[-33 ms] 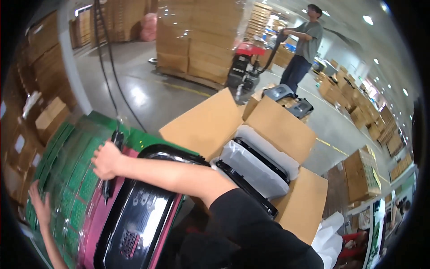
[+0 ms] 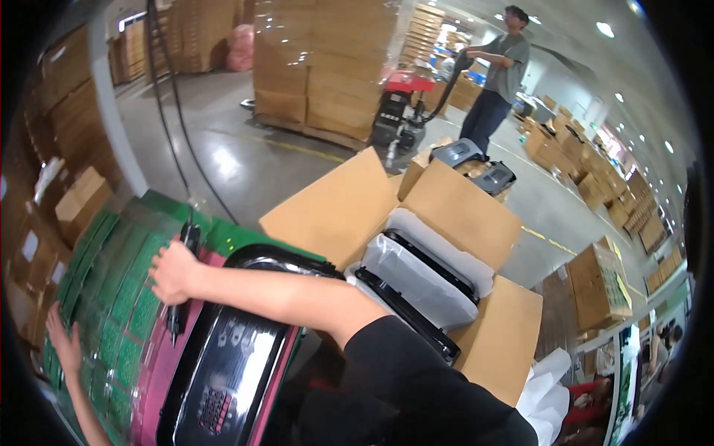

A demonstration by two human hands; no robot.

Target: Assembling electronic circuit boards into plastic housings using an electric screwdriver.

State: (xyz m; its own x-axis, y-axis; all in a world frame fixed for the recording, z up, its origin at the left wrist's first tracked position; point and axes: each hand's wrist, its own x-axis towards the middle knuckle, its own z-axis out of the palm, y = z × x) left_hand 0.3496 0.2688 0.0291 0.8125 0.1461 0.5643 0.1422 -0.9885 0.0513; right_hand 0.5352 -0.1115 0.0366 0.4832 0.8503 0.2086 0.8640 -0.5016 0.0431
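Note:
My right hand is closed around a black electric screwdriver. Its cord rises from the top end, and its tip points down beside the pink edge of the mat. At the far left, my left hand has its fingers spread at the side of several green circuit boards under clear plastic. My right forearm crosses over a glossy black panel, which lies face up on the pink mat and shows small openings in its surface. The arm hides part of this panel.
To the right stands an open cardboard box with black panels wrapped in white foam sheet. Grey plastic parts rest behind it. Farther off, a person holds the handle of a pallet truck near stacked cartons.
The view has shifted very slightly, so the background sits a little to the left. Both hands keep the same poses, and the screwdriver stays in my right hand.

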